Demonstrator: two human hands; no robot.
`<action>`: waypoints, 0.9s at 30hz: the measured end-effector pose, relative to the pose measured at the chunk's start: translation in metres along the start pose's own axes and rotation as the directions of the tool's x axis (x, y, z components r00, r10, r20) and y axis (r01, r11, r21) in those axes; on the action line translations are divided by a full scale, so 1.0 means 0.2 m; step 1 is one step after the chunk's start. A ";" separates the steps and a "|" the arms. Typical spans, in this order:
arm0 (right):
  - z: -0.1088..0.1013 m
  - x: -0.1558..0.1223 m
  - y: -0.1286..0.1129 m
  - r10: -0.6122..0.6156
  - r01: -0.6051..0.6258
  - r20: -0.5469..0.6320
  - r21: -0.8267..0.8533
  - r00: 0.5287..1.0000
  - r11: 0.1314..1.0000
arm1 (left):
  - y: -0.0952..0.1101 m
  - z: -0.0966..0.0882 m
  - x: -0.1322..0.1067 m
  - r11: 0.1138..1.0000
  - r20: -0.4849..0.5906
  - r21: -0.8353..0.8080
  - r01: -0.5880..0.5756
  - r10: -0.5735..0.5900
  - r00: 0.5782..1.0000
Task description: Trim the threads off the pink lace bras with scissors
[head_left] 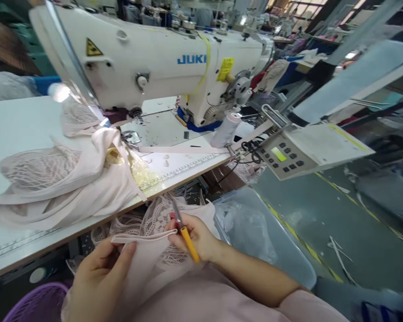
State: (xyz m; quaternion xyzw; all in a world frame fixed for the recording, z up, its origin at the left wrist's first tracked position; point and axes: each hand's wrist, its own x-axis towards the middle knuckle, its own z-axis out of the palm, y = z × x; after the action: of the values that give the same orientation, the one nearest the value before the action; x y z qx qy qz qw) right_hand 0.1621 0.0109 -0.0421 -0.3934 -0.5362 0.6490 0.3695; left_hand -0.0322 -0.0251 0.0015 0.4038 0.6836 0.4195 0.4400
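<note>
My right hand [196, 237] is closed round yellow-handled thread snips [184, 232], blades pointing up toward the table edge. It also pinches the edge of a pale pink garment [144, 264] that lies in my lap. My left hand [100, 273] grips the same pink fabric at its folded strap edge, thumb on top. Lace trim [154, 214] shows just behind the snips. A heap of pink fabric and lace [63, 174] lies on the white sewing table [13, 129], under the head of the white sewing machine [154, 58].
A thread cone [225, 129] stands at the table's right end beside black scissors [251, 150] and the machine's control panel [285, 156]. A clear plastic bin [258, 232] sits on the floor to my right. A purple basket [36, 304] is at lower left.
</note>
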 end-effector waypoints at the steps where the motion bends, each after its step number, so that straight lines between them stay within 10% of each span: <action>1: 0.01 0.00 0.00 -0.027 0.027 0.001 0.031 1.000 0.999 | 0.00 0.00 0.00 1.000 0.018 -0.004 -0.010 0.010 1.000; 9: 0.00 -0.05 0.05 -0.126 0.123 -0.065 -0.052 0.990 0.991 | 0.02 0.03 0.01 0.972 0.052 -0.184 -0.148 0.160 0.986; 20: -0.04 -0.05 -0.09 -0.055 0.048 -0.086 -0.090 0.995 0.995 | 0.03 0.04 0.05 0.903 0.126 -0.380 0.199 -0.162 0.979; 27: -0.03 -0.02 -0.05 -0.044 0.038 -0.104 -0.066 0.994 0.997 | -0.05 0.02 0.09 0.945 0.106 -0.289 0.154 -0.129 0.986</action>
State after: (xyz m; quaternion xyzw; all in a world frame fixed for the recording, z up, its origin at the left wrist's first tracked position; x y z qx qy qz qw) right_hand 0.1704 0.0116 -0.0322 -0.4277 -0.5442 0.6021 0.3979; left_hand -0.0357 -0.0113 -0.0134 0.3008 0.6207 0.4669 0.5534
